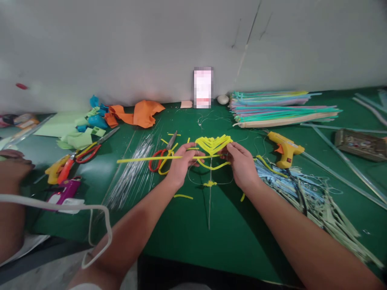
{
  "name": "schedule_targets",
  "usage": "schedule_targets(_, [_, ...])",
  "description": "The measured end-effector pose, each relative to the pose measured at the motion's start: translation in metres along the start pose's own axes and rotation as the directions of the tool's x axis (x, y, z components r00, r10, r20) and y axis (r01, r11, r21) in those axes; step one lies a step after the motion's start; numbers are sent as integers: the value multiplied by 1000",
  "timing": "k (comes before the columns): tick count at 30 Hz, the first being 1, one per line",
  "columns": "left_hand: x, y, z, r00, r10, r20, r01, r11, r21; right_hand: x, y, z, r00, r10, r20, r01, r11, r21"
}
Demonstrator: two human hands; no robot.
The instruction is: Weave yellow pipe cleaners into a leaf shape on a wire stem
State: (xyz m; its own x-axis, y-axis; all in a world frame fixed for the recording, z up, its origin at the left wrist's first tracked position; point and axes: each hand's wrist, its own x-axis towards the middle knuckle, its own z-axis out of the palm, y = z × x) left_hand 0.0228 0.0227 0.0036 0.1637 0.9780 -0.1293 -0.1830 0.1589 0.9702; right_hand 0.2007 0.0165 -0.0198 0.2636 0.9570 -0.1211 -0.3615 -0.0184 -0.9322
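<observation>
**Yellow fuzzy piece [213,146] held above a green bench [178,241]**

The bench is green, its back edge running along a pale grey wall [121,48] marked with dark scratches. A phone [203,86] leans upright there, its screen too blurred to read. On the right, a yellow glue gun [286,148] lies near bundled fuzzy sticks [284,110]; any lettering is too small to tell. On the left are orange cloth [148,112] and another person's arm [9,221].

The piece is between the two hands, mid-bench. The left hand [182,161] has its grip pinching a long yellow strip [145,159] beside the piece; the right hand [242,163] has its grip pinching the piece's right edge. Red-and-yellow scissors [165,155] lie just beyond the left hand.
</observation>
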Motion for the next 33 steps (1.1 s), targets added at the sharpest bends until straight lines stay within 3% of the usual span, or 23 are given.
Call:
schedule_targets(3, [-1,2,1,996,-73,41,75,997,-35,-1,-1,0,1000,-1,-2,1,1000,-5])
schedule_targets(14, [2,0,0,987,-105,121,134,955,-265,-2,-4,2,997,70,18,-70,998,-3])
schedule_targets(27, [-1,-3,6,982,-163,99,165,986,-20,-7,-7,6,985,136,105,-140,990,27])
schedule_targets(33, [-1,-1,3,988,-135,78,134,991,14,-6,-4,5,996,76,47,-76,997,-4])
